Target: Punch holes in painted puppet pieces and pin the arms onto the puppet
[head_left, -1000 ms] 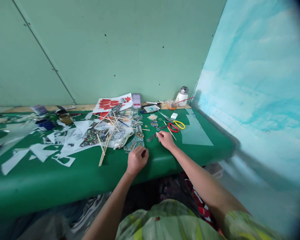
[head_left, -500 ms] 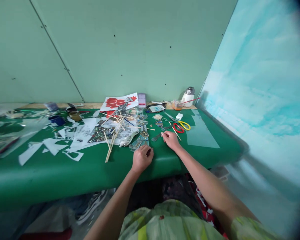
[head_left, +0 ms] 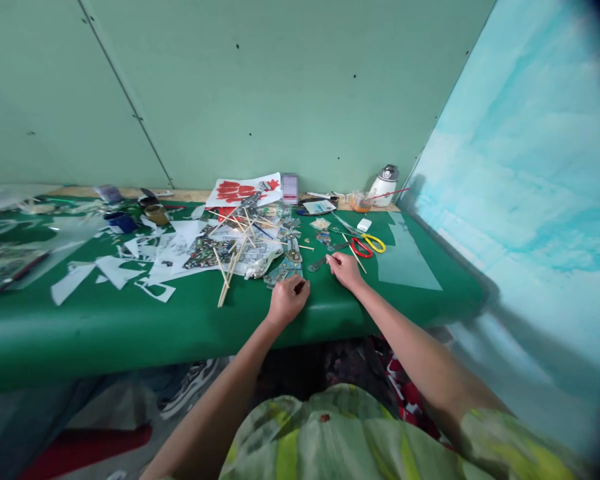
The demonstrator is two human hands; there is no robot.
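My left hand (head_left: 286, 301) rests on the green table (head_left: 130, 320) near its front edge, fingers curled round a small dark item I cannot name. Just beyond it lie blue patterned cut-out pieces (head_left: 283, 270). My right hand (head_left: 345, 269) is a little to the right, fingers pinched on a thin wooden stick (head_left: 359, 261) that runs away toward the scissors. A dark flat strip (head_left: 321, 261) lies just left of that hand.
Red-handled (head_left: 361, 247) and yellow-handled scissors (head_left: 375, 243) lie past my right hand. Loose wooden sticks (head_left: 226, 267), white paper scraps (head_left: 111, 270) and printed sheets (head_left: 243, 190) cover the middle and left. A white jar (head_left: 383, 188) stands at the back by the blue wall.
The view has shifted so the table sits higher and further right in the picture. Both hands stay in much the same place on the table, with the same grips.
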